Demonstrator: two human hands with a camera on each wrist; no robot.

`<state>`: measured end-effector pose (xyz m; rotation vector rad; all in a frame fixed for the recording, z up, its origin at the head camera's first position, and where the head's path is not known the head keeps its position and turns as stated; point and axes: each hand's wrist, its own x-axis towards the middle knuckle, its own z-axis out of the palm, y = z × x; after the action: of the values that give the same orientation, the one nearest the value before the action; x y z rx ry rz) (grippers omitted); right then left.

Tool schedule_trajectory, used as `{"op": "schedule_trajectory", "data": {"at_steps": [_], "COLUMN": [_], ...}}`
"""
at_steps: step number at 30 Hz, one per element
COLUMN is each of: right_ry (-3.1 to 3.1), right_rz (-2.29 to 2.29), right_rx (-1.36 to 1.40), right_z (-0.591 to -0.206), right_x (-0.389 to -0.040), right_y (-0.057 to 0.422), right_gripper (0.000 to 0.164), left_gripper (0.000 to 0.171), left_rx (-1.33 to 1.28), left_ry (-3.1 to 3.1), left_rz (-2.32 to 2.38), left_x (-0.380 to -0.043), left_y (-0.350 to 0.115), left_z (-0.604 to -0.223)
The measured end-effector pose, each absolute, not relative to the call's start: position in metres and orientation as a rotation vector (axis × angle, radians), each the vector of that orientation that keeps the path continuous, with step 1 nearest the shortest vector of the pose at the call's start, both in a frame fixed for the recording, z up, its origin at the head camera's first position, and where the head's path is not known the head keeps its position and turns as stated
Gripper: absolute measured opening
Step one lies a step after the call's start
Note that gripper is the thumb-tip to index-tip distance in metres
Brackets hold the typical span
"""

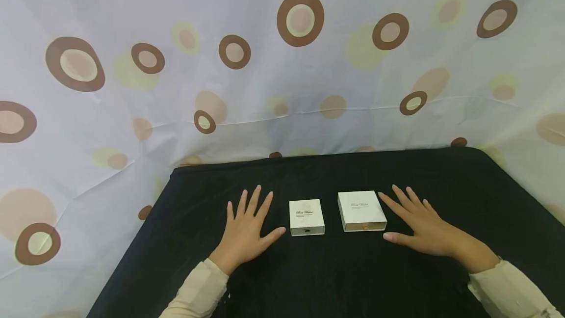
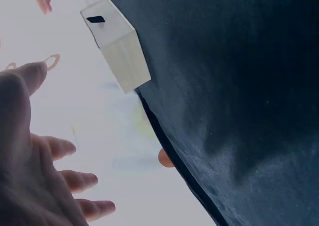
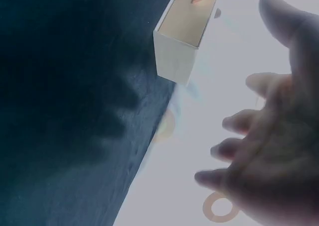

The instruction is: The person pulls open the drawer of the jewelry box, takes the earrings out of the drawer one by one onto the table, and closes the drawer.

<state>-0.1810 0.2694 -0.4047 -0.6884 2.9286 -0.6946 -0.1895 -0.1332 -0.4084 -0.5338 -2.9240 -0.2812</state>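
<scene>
Two white drawer-style gift boxes with printed lettering sit side by side on a black cloth. The smaller box (image 1: 307,216) has a dark pull tab on its front; the larger box (image 1: 362,210) has a tan front with an orange-brown tab. My left hand (image 1: 246,237) is spread palm down to the left of the smaller box, its thumb tip near that box's side. To the right of the larger box my right hand (image 1: 421,227) is spread too, index fingertip close to its edge. Both wrist views show the hands raised above the cloth, holding nothing.
Black cloth (image 1: 335,278) covers the table. Behind and around it hangs a pale curtain (image 1: 265,87) with brown, tan and yellow ovals. The table's back edge (image 1: 318,155) runs just below the curtain, beyond the boxes.
</scene>
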Motion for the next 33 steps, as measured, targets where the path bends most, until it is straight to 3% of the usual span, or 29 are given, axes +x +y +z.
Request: {"op": "schedule_trajectory", "data": {"at_steps": [11, 33], "right_ry": [2.980, 2.927], "right_rz": [-0.712, -0.721], "right_rx": [-0.806, -1.036], "right_z": [-0.401, -0.409], "right_x": [-0.187, -0.212], "right_y": [0.249, 0.180], "right_gripper": [0.081, 0.071], "left_gripper": [0.073, 0.067], "left_rx": [-0.533, -0.539], "left_ry": [-2.833, -2.864], "left_rz": [-0.396, -0.429], "left_x": [-0.186, -0.181], "left_y": [-0.134, -0.135], "left_z": [-0.407, -0.408]}}
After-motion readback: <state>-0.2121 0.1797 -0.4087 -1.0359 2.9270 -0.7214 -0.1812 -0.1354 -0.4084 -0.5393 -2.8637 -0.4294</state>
